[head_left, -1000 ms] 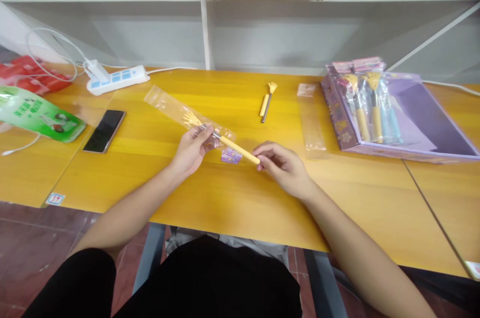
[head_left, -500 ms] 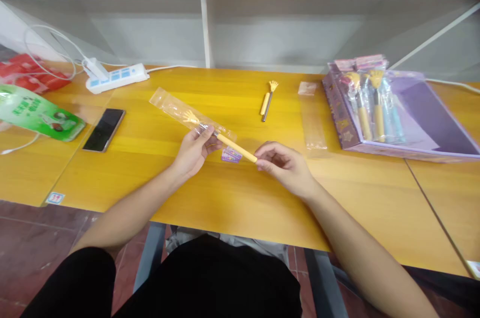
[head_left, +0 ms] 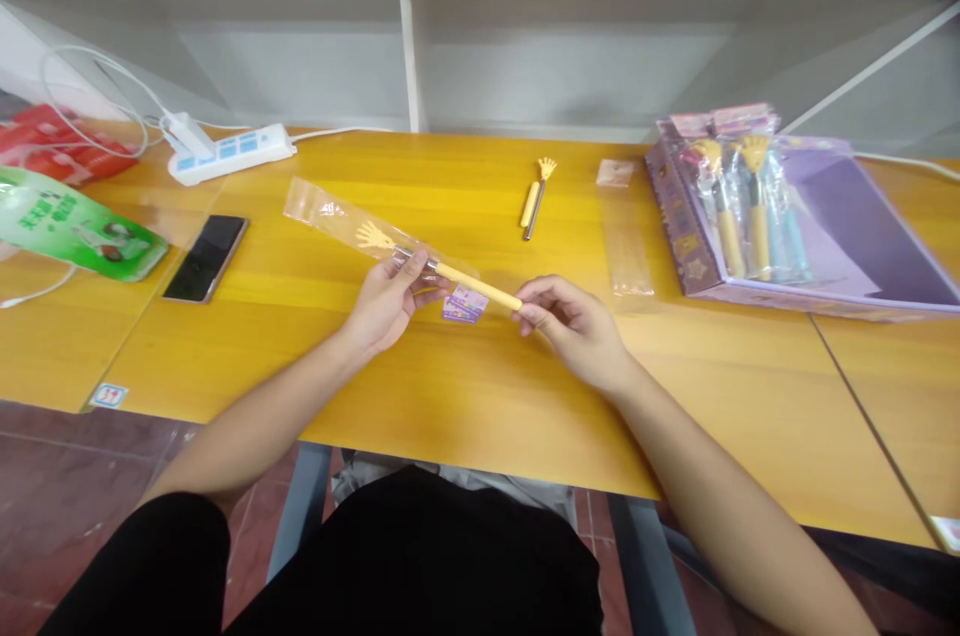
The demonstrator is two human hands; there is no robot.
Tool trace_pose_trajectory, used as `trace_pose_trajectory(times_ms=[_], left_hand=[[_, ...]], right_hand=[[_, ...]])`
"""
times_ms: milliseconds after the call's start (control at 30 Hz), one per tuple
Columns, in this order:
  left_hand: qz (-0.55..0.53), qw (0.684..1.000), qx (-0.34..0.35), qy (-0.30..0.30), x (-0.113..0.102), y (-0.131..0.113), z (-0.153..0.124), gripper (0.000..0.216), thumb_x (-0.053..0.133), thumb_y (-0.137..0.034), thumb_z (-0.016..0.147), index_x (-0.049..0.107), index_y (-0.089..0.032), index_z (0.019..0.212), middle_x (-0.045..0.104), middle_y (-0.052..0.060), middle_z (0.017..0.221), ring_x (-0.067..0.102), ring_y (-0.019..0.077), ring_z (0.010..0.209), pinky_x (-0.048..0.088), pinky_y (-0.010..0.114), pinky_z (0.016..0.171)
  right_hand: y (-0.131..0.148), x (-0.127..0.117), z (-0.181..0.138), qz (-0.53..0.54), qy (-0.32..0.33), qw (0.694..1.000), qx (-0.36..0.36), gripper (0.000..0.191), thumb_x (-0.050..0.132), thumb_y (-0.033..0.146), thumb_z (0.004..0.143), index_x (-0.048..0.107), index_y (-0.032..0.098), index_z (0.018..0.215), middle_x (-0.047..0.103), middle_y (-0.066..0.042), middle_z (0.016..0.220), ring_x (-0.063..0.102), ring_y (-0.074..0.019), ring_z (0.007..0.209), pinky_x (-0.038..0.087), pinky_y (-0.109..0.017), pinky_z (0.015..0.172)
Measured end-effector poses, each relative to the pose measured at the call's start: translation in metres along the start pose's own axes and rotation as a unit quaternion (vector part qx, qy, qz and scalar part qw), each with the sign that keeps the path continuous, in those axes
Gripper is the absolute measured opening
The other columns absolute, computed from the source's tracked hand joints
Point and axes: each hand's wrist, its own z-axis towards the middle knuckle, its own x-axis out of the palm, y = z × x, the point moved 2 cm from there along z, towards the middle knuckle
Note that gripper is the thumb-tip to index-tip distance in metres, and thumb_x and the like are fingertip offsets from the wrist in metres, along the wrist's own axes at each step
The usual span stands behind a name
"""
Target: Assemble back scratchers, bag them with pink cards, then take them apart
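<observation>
The right hand (head_left: 574,331) pinches the tail end of a slim yellow back-scratcher (head_left: 469,285) between thumb and fingertips, just above the glossy yellow desk (head_left: 465,396), while the left hand (head_left: 386,301) is closed round the mouth of a clear, crinkly plastic sleeve (head_left: 326,212) and the thin metal stem inside it. The little hand-shaped head lies inside the sleeve and the smooth round handle is outside (about half its length bagged, I judge). Farther back lie a bare scratcher (head_left: 534,201), an empty sleeve (head_left: 624,251) near it, and a purple cardboard box (head_left: 862,216) holding several bagged ones.

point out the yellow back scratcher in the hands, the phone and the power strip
yellow back scratcher (head_left: 480,290), head view, on its yellow handle
phone (head_left: 205,258), head view, middle of its dark screen
power strip (head_left: 232,153), head view, its white top
</observation>
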Motion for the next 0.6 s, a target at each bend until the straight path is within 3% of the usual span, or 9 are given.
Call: trace_pose_trajectory(times_ms=[233,433,600], left_hand=[[0.043,0.998,-0.004,0.05,0.002,0.005,-0.006,0.043,0.102,-0.043,0.072,0.078,-0.012,0.089,0.081,0.006,0.083,0.081,0.0184,0.079,0.069,0.029,0.076],[0.087,0.988,-0.042,0.118,0.013,0.031,-0.023,0.036,0.095,-0.042,0.083,0.083,-0.014,0.102,0.083,0.009,0.094,0.078,0.0165,0.082,0.067,0.03,0.078],[0.096,0.985,-0.061,0.133,0.012,0.037,-0.023,0.04,0.094,-0.044,0.084,0.082,-0.014,0.109,0.082,0.009,0.097,0.076,0.0161,0.084,0.065,0.029,0.079]], right_hand=[[-0.004,-0.001,0.003,-0.006,-0.003,1.0,-0.007,0.028,0.074,0.049,0.102,0.07,0.022,0.11,0.075,-0.002,0.087,0.069,-0.0135,0.07,0.058,-0.028,0.068],[-0.004,0.012,0.004,-0.05,0.035,0.998,-0.019,0.031,0.076,0.051,0.1,0.066,0.023,0.102,0.069,0.0,0.078,0.067,-0.0149,0.068,0.056,-0.03,0.068],[-0.002,0.017,0.002,-0.048,0.058,0.996,-0.039,0.026,0.075,0.042,0.102,0.064,0.025,0.117,0.07,-0.003,0.1,0.069,-0.0152,0.078,0.059,-0.031,0.073]])
